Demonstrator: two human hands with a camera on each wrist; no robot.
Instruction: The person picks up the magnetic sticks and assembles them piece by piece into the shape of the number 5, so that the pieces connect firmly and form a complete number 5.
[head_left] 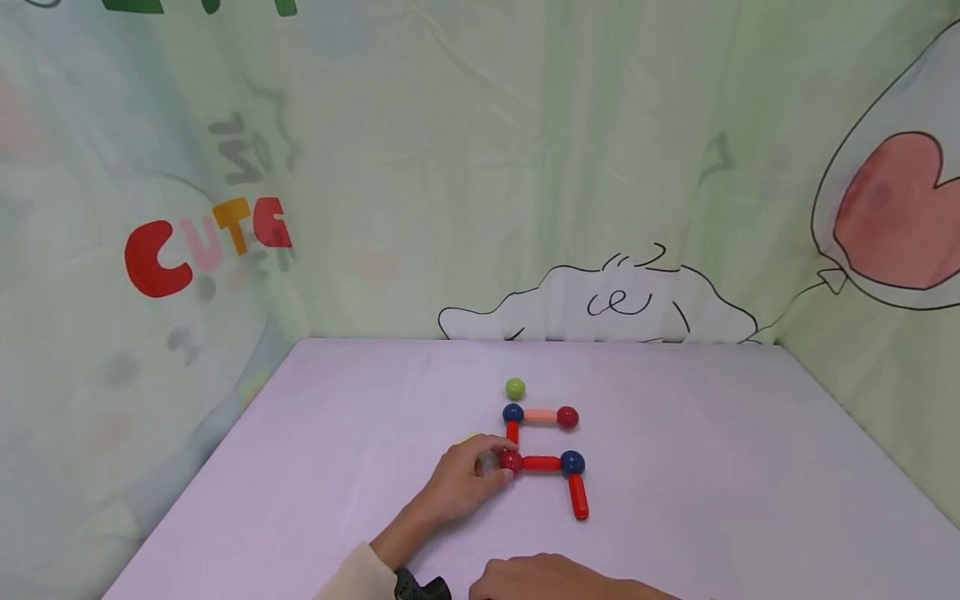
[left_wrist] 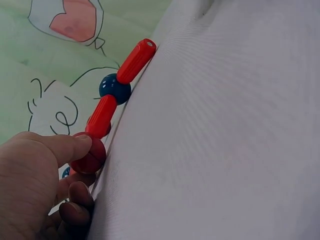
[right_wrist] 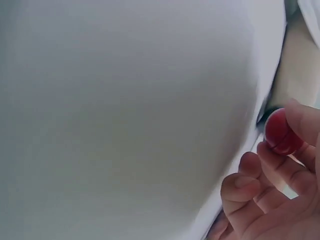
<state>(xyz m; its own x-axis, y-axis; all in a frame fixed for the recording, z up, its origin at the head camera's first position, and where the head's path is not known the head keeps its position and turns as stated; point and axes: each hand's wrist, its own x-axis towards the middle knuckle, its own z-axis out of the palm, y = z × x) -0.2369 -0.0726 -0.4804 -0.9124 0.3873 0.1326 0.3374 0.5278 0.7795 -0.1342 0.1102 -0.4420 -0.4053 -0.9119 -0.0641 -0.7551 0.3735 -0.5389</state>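
My left hand (head_left: 459, 482) pinches a red ball (head_left: 511, 462) between thumb and fingers, in the head view. From that ball a red rod (head_left: 542, 463) runs right to a blue ball (head_left: 572, 463), where another red rod (head_left: 578, 497) points toward me. A short red rod (head_left: 512, 432) leads away to a second blue ball (head_left: 513, 414), joined by a pink rod (head_left: 540, 416) to a red ball (head_left: 567, 417). At the near edge is my right hand (head_left: 558, 577); the right wrist view shows it pinching a loose red ball (right_wrist: 281, 134).
A green ball (head_left: 515, 388) lies just beyond the far blue ball. Something yellow (head_left: 469, 437) peeks out behind my left hand. The pale table (head_left: 712, 467) ends at a printed curtain (head_left: 525, 167) at the back and sides.
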